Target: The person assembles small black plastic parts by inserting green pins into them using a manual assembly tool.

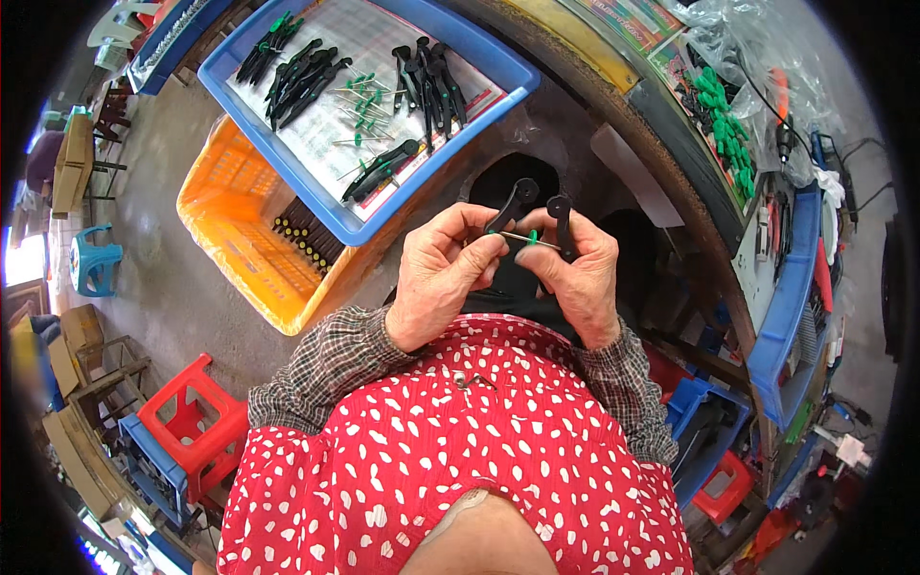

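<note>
Both my hands are held together in front of my lap. My left hand (433, 280) pinches a black plastic arm with a round end (522, 192). A thin metal pin (516, 236) with green bits on it runs from the left fingers across to the right ones. In my right hand (581, 280) is a second black plastic arm (559, 213), also round-ended, its lower part partly hidden by the fingers. The right thumb lies by a green piece (534, 237) on the pin. Whether the pin enters either arm is hidden.
A blue tray (356, 233) lined with paper holds black parts (305, 81) and green-tipped pins (366, 107). It rests over an orange crate (213, 206) containing dark, yellow-ended pieces. At right, a bench carries green parts (724, 125) and a blue bin (781, 355). A red stool (196, 412) stands left.
</note>
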`<action>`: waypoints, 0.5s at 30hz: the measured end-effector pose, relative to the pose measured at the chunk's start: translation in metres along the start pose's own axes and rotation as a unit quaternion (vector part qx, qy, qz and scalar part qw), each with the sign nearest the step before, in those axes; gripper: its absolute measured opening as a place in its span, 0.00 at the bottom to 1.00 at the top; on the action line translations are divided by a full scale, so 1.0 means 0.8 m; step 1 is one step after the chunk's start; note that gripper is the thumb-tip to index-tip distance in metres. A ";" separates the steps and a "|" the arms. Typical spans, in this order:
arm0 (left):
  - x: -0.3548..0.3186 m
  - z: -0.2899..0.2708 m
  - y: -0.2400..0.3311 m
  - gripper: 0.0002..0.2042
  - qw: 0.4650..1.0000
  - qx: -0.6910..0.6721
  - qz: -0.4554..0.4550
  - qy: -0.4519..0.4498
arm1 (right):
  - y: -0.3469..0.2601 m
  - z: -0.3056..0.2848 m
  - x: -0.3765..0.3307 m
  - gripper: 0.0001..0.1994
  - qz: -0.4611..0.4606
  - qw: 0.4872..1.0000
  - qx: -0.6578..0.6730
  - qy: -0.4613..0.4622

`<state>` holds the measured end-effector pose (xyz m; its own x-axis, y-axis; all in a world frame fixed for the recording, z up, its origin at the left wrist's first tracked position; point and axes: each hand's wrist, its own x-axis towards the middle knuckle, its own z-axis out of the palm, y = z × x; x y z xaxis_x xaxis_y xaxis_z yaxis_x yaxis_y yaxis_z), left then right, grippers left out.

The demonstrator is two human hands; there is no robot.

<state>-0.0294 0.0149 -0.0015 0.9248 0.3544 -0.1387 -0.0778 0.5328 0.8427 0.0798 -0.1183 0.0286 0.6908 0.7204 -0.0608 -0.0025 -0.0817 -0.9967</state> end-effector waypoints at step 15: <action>-0.001 -0.001 0.001 0.09 1.000 -0.012 0.005 -0.002 | 0.005 -0.011 -0.003 0.11 0.003 1.000 -0.019 -0.004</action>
<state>-0.0308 0.0156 -0.0009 0.9254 0.3567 -0.1278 -0.0963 0.5476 0.8312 0.0840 -0.1265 0.0249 0.6857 0.7248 -0.0671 0.0209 -0.1118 -0.9935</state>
